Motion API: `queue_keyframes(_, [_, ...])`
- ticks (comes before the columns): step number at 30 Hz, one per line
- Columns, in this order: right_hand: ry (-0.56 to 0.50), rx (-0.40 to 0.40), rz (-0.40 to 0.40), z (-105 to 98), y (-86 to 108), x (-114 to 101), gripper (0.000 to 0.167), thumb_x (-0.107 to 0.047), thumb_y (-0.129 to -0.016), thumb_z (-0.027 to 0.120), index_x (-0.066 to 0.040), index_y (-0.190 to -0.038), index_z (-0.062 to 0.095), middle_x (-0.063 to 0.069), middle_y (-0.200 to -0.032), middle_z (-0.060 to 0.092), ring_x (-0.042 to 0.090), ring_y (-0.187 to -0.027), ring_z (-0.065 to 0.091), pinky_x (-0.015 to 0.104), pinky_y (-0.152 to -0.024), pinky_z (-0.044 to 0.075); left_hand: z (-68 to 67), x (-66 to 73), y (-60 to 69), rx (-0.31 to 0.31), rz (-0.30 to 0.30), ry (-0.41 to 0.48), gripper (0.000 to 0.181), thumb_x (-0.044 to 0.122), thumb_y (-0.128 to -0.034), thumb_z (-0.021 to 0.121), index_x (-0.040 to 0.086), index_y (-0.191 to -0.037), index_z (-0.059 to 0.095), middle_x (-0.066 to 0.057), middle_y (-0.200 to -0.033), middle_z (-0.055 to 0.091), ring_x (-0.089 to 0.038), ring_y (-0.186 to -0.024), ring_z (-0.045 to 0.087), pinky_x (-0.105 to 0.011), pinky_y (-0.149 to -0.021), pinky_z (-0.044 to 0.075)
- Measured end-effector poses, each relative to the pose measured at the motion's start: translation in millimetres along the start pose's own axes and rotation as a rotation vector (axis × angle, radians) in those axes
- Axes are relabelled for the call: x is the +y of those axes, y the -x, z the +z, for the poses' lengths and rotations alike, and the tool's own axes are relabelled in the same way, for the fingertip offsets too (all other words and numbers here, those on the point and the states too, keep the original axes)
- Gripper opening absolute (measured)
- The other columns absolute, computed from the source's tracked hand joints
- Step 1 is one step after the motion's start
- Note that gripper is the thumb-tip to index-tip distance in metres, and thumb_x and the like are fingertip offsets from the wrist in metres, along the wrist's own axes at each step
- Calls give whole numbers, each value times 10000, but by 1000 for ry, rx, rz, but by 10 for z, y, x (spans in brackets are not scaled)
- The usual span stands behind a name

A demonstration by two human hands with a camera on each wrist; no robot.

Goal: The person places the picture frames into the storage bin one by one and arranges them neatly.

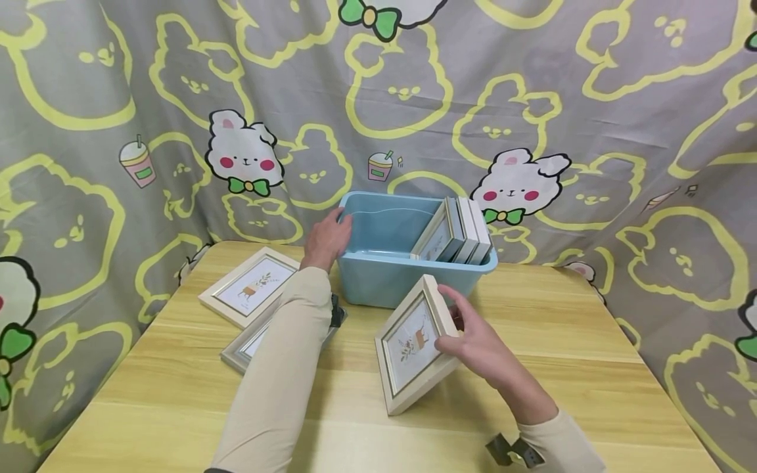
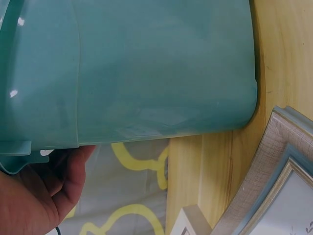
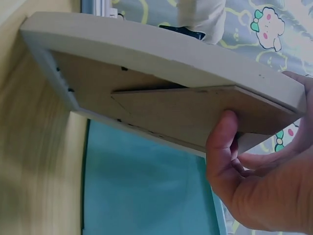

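Note:
A blue plastic bin (image 1: 378, 279) stands at the back of the table, with several frames (image 1: 452, 230) leaning at its right end. My left hand (image 1: 326, 242) grips the bin's left rim; in the left wrist view its fingers (image 2: 74, 178) curl under the rim. With my right hand (image 1: 481, 341) I hold a cream picture frame (image 1: 414, 345) tilted in front of the bin, its deer picture facing left. The right wrist view shows the frame's brown backing (image 3: 171, 112) and my right hand (image 3: 264, 181) pinching its edge, one fingertip on the stand flap.
Left of the bin lie a cream frame (image 1: 251, 286) and a grey frame (image 1: 236, 355), the latter partly under my left forearm. A patterned curtain (image 1: 402, 85) hangs close behind the wooden table (image 1: 562, 315).

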State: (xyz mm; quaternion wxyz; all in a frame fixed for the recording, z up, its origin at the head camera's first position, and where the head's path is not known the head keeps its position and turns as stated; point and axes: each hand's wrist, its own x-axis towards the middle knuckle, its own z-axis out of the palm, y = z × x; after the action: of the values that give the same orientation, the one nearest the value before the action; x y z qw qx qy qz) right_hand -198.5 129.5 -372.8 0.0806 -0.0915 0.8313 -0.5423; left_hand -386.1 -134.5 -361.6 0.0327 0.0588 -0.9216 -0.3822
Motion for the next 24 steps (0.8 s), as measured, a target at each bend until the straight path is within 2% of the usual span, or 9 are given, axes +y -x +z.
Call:
queue_keyframes(8, [20,2,7,6,12,-42,821,-4,-768,598,-192,-1499,276,197,-1222,510,308,-1106,525,352,-797,531,2,5,1,-8,-12,9,601,577,-970,251,332,-1517,302,-75,-1570,343,-355,-1401,372,-523,-1085,362])
queue_keyframes(15, [81,24,21,-24,21,-114,806,-33,-769,605,-213,-1492,299,173,-1218,532,295,-1105,532,355,-793,530,6,10,-2,-12,-7,1,604,575,-970,245,332,-1520,294,-81,-1571,340,-361,-1398,375,-526,-1081,365])
queue_keyframes(19, [117,31,13,-102,41,-221,787,-58,-784,613,-226,-1487,301,166,-1220,527,292,-1104,536,367,-781,538,5,9,4,-11,-12,7,601,575,-971,250,334,-1519,295,-81,-1570,341,-358,-1397,377,-528,-1084,363])
queue_keyframes(24, [97,39,-14,-251,90,-417,784,-48,-808,601,-230,-1497,275,201,-1253,493,336,-1128,525,407,-780,563,0,6,7,-14,-10,8,596,575,-974,249,340,-1522,285,-83,-1571,337,-364,-1398,373,-532,-1085,359])
